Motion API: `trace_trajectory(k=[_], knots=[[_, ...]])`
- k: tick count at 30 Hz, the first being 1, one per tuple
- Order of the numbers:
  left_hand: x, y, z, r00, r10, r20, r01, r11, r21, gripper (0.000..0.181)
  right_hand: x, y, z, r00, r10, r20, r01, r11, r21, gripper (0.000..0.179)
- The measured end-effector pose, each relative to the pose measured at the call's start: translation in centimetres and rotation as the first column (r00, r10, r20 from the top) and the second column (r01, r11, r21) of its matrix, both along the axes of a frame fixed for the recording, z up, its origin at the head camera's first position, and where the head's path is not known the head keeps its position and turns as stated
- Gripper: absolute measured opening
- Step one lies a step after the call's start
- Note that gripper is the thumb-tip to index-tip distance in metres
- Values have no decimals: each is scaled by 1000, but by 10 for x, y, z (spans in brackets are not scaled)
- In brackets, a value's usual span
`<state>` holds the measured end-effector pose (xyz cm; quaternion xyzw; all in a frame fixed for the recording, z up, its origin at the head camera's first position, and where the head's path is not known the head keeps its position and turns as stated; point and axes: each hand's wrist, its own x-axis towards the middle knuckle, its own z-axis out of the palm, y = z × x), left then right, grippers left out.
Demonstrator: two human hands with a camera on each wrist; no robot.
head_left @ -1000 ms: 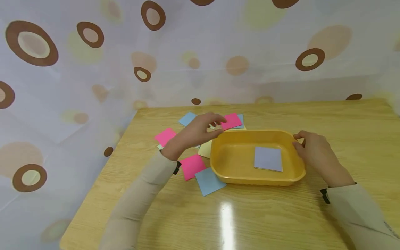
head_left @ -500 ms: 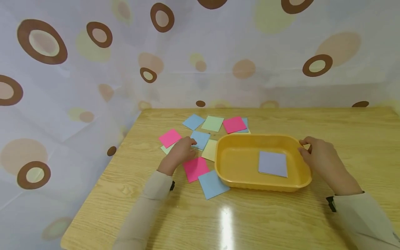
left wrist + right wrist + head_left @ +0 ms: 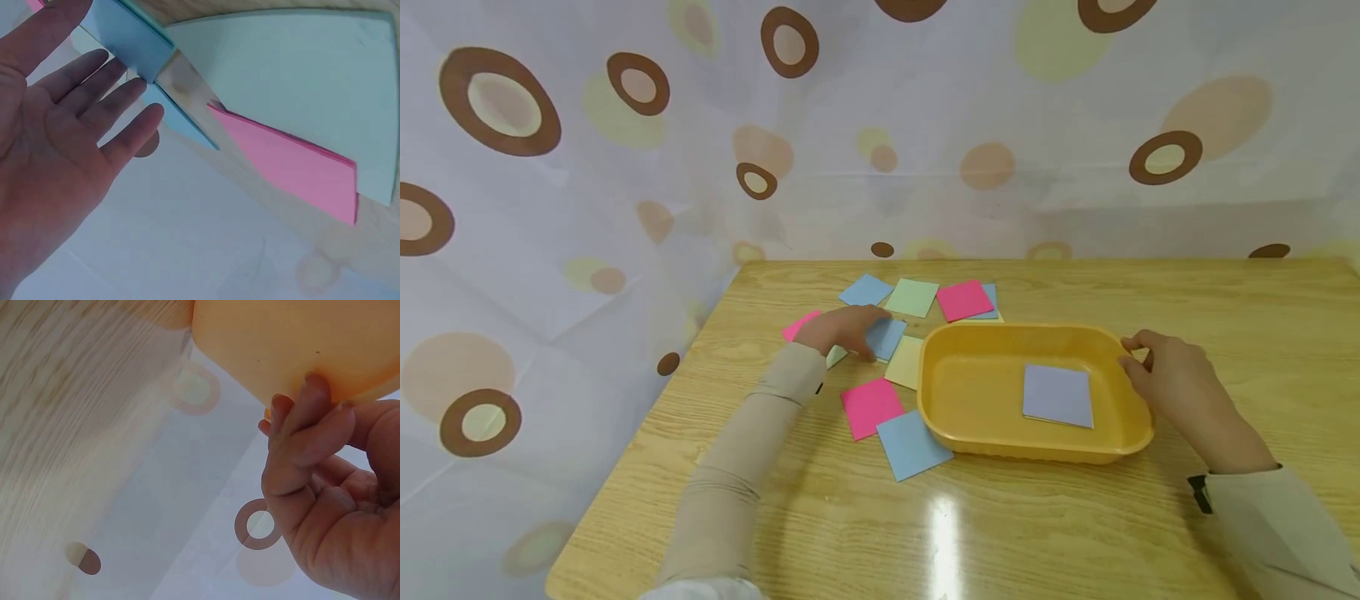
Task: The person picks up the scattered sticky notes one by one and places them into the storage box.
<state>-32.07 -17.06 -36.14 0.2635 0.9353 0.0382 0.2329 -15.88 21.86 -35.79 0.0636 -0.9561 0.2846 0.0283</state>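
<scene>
In the head view my left hand (image 3: 842,327) lies over a blue square sticky-note pad (image 3: 888,338), thumb and fingers on either side of it. The left wrist view has that hand (image 3: 75,125) with its fingers fairly straight, their tips at the edge of the blue pad (image 3: 134,39). My right hand (image 3: 1180,393) pinches the right rim of a yellow plastic tray (image 3: 973,396). In the right wrist view, the fingers (image 3: 319,434) bend against the tray wall (image 3: 281,344). A lilac pad (image 3: 1058,396) lies flat inside the tray.
Left of the tray lie pink (image 3: 872,408), light blue (image 3: 913,444) and yellow pads (image 3: 906,362). Farther back are green (image 3: 913,297), blue (image 3: 865,290) and pink pads (image 3: 964,300). A patterned curtain (image 3: 880,125) hangs behind the wooden table (image 3: 1037,525).
My left hand first drew back leftward from beside the tray's far left corner, then moved forward over the blue pad. The right hand keeps its hold on the tray. The head view shifted slightly.
</scene>
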Motion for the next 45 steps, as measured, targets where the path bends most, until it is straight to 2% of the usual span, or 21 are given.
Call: trace_trajectory(k=[5,8,15,19,28,34,36,38,39,41,43,44,45], knots=[[-4,-6,-3,998,-34,-54,36,998,42,75,1,2,1,1000,8,-27,-8,1000,-5,35],[-1,-8,-4,996,-35,-88,39,998,48,76,0,3,2,1000,4,-25,-4,1000,-2,35],[9,-16,-9,973,-72,-221,101,987,126,71,-2,4,-1,1000,-1,16,1,1000,-2,36],[11,-19,-11,968,-68,-242,108,982,155,65,-2,3,-1,1000,-5,13,5,1000,5,36],[12,-17,-16,964,-111,-241,142,983,119,38,-1,2,-2,1000,-8,4,8,1000,7,36],[16,-17,-16,953,-137,-269,174,978,119,35,0,0,-3,1000,-11,3,11,1000,12,35],[17,-18,-16,936,-151,-318,197,973,117,33,0,0,-2,1000,-11,-3,11,1000,15,35],[18,-18,-14,902,-167,-397,228,967,113,28,0,0,-2,1000,-9,-12,9,1000,17,34],[19,-18,-13,878,-175,-446,247,963,108,25,0,0,-2,1000,-8,-16,8,1000,18,34],[19,-18,-10,811,-178,-558,277,956,97,19,-1,0,-2,1000,-9,-21,10,1000,24,34],[19,-16,-5,750,-150,-644,280,954,104,16,-1,0,-3,1000,-11,-22,11,1000,24,34],[19,-15,-2,727,-126,-675,272,955,116,15,-1,0,-2,1000,-12,-20,12,1000,25,33],[20,-14,2,713,-94,-695,262,955,139,14,-1,1,-3,1000,-11,-19,12,1000,25,33]])
